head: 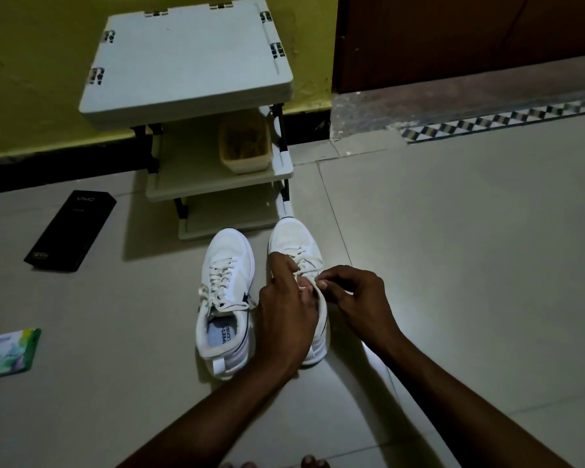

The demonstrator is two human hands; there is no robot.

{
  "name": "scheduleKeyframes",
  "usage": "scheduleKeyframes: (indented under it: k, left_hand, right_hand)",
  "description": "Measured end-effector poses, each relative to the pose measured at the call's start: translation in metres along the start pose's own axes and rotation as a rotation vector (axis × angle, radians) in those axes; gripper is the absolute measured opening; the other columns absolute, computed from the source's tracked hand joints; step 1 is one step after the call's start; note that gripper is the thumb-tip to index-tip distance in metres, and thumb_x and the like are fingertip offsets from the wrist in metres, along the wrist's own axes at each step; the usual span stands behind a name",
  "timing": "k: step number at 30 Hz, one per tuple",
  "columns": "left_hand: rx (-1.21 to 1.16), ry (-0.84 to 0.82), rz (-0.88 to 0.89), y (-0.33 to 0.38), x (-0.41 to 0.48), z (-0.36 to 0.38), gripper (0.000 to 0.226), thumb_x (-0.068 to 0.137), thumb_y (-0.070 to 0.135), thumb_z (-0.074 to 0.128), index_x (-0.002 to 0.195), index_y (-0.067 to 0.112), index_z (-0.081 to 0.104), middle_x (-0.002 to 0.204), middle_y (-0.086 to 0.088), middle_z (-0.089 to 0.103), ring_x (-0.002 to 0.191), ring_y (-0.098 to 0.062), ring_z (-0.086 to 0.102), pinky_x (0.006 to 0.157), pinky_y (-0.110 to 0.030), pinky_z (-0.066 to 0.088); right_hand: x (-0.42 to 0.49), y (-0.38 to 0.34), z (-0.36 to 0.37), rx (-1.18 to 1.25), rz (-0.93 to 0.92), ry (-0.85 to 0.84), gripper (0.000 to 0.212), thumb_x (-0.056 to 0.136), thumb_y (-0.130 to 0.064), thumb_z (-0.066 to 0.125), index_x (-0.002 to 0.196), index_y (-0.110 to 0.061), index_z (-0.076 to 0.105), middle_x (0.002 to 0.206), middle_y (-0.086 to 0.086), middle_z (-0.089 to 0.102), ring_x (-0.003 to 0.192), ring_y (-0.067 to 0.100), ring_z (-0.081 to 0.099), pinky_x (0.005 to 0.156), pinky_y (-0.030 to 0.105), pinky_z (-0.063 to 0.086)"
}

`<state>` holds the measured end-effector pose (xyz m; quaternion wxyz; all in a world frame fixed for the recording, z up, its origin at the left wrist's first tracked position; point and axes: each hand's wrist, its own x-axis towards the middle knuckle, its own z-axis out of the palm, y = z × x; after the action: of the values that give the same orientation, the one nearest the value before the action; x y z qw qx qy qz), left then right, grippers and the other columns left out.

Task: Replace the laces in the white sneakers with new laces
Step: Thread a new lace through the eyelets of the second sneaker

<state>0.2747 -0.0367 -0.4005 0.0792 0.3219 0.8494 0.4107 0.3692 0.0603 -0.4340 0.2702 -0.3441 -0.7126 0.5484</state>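
Both hands are busy at the laces of the right-hand white sneaker.

On the floor tiles [453, 265], near the shelf rack [190, 62], stand two sneakers: the left sneaker [225, 298] laced and untouched, the right sneaker [298, 244] under the hands. The left hand [286, 319] and right hand [358, 298] each pinch the lace [306, 265] with curled fingers.

A home, dimly lit: pale floor tiles [453, 265] fill the lower frame, a yellow wall [41, 79] upper left, a brown wooden door [470, 38] upper right, and a small plastic shelf rack [190, 62] top centre.
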Motion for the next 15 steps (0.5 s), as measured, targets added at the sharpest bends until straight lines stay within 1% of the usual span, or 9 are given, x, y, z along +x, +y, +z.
scheduleKeyframes:
  k: [4, 7, 10, 12, 15]
  left_hand:
    - [-0.078, -0.021, -0.051, -0.008, 0.002, 0.002, 0.037, 0.089, 0.018, 0.061, 0.102, 0.035, 0.031, 0.079, -0.006, 0.063, 0.067, -0.030, 0.068, 0.061, -0.049, 0.056]
    - [-0.101, -0.030, -0.062, -0.012, 0.002, 0.003, 0.038, 0.089, 0.017, 0.062, 0.105, 0.034, 0.032, 0.079, -0.006, 0.066, 0.067, -0.029, 0.069, 0.061, -0.049, 0.057]
    - [-0.112, -0.017, -0.058, -0.012, 0.001, 0.003, 0.039, 0.090, 0.015, 0.062, 0.106, 0.033, 0.032, 0.082, -0.005, 0.066, 0.071, -0.028, 0.071, 0.063, -0.048, 0.058]
    - [-0.105, -0.005, -0.048, -0.010, -0.001, 0.002, 0.038, 0.091, 0.014, 0.062, 0.106, 0.033, 0.032, 0.085, -0.005, 0.066, 0.072, -0.028, 0.071, 0.064, -0.048, 0.058]
    - [-0.092, -0.003, -0.048, -0.009, -0.001, 0.003, 0.039, 0.091, 0.013, 0.061, 0.106, 0.034, 0.031, 0.088, -0.004, 0.065, 0.073, -0.028, 0.071, 0.065, -0.048, 0.058]
  right_hand:
    - [0.005, 0.002, 0.000, -0.108, -0.073, -0.036, 0.014, 0.090, -0.007, 0.069, 0.084, -0.019, 0.071, 0.084, -0.008, 0.072, 0.085, 0.013, 0.070, 0.077, 0.035, 0.058]
    - [0.008, 0.003, -0.001, -0.140, -0.101, -0.045, 0.016, 0.090, -0.006, 0.068, 0.083, -0.020, 0.069, 0.083, -0.009, 0.070, 0.084, 0.013, 0.068, 0.077, 0.041, 0.058]
    - [0.009, 0.003, -0.003, -0.260, -0.247, -0.100, 0.005, 0.092, -0.014, 0.064, 0.089, -0.017, 0.067, 0.086, -0.006, 0.066, 0.081, 0.012, 0.064, 0.072, 0.040, 0.055]
    - [0.011, 0.001, -0.006, -0.375, -0.333, -0.163, 0.008, 0.094, -0.021, 0.059, 0.093, -0.015, 0.065, 0.087, -0.002, 0.062, 0.079, 0.015, 0.061, 0.069, 0.040, 0.053]
    - [0.014, -0.002, -0.010, -0.475, -0.388, -0.224, 0.011, 0.096, -0.023, 0.055, 0.095, -0.014, 0.062, 0.089, 0.000, 0.058, 0.078, 0.018, 0.058, 0.068, 0.040, 0.051]
